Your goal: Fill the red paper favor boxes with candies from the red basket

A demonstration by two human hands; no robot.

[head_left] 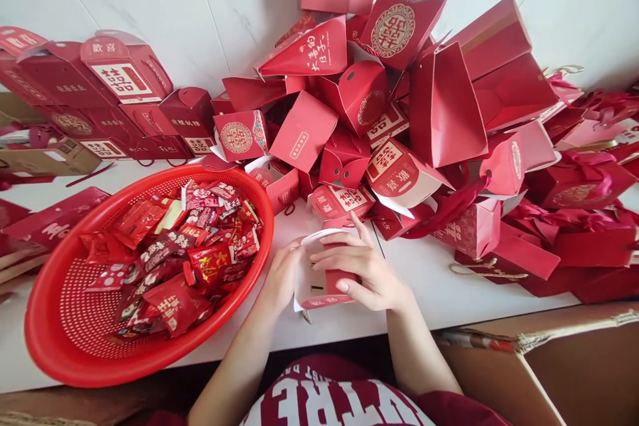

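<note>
A small red and white gift box [319, 303], with a pale inner side facing me, is between my two hands over the table's front part. My left hand [282, 276] grips its left side, and most of those fingers are hidden behind the card. On the right, my right hand [369, 273] wraps over the box, its fingers across the top and its thumb on the near side. A bit of twisted cord [306, 317] shows below the box. To the left stands a red plastic basket [42, 326] with many small wrapped packets [174, 299] in it.
A heap of red gift boxes [304, 133] lies behind my hands. Assembled boxes [124, 73] are stacked at the back left against the tiled wall [140, 0]. Ribboned boxes [589, 190] lie at right. An open cardboard carton [499, 373] stands by the front right edge.
</note>
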